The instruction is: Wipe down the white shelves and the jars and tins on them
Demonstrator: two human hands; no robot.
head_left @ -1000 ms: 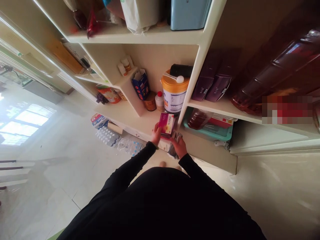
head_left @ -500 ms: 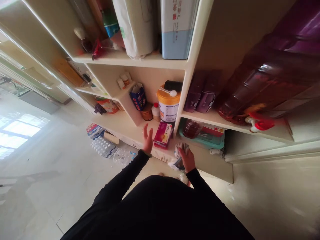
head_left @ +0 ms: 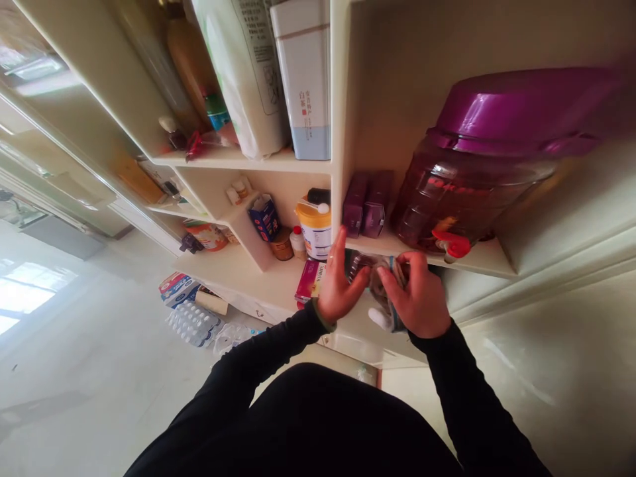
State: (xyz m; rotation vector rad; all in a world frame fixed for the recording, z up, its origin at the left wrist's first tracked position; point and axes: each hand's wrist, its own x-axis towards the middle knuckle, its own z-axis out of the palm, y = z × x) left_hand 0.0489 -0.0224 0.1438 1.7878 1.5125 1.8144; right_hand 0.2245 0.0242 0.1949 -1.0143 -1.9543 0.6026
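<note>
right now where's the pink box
In the head view, the pink box lies on the white shelf, just beside the left hand, below the yellow-lidded tub.

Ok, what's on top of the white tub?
A white scoop lies on the tub's yellow lid, with a black cylinder just behind it. The cylinder hides the lid's far side, so whatever is there can't be seen.
</note>
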